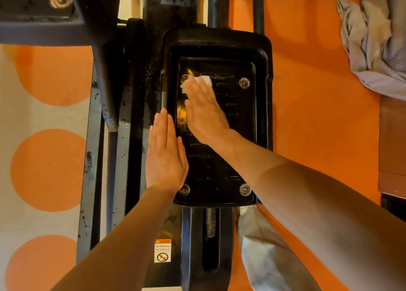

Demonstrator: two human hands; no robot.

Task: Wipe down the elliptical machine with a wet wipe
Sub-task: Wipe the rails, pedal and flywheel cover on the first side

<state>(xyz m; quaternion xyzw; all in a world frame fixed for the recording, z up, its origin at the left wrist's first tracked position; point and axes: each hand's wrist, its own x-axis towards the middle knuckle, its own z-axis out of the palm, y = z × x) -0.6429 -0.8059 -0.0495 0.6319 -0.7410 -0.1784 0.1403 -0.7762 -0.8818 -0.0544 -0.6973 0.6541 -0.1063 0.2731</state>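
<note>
The elliptical's black foot pedal (pixel 241 136) fills the middle of the head view, its ribbed tread wet and shiny. My right hand (pixel 204 110) lies flat on the tread near its upper left, fingers together, pressing a white wet wipe (pixel 205 80) whose edges stick out past the fingertips. My left hand (pixel 165 154) rests flat on the pedal's left rim with fingers straight and together, holding nothing. Most of the wipe is hidden under my right hand.
Black frame rails (pixel 96 158) with water drops run to the left of the pedal. A warning sticker (pixel 162 250) sits on the beam below. The floor (pixel 318 114) is orange. A grey cloth (pixel 377 37) lies at upper right. My trouser leg (pixel 270 251) is at lower right.
</note>
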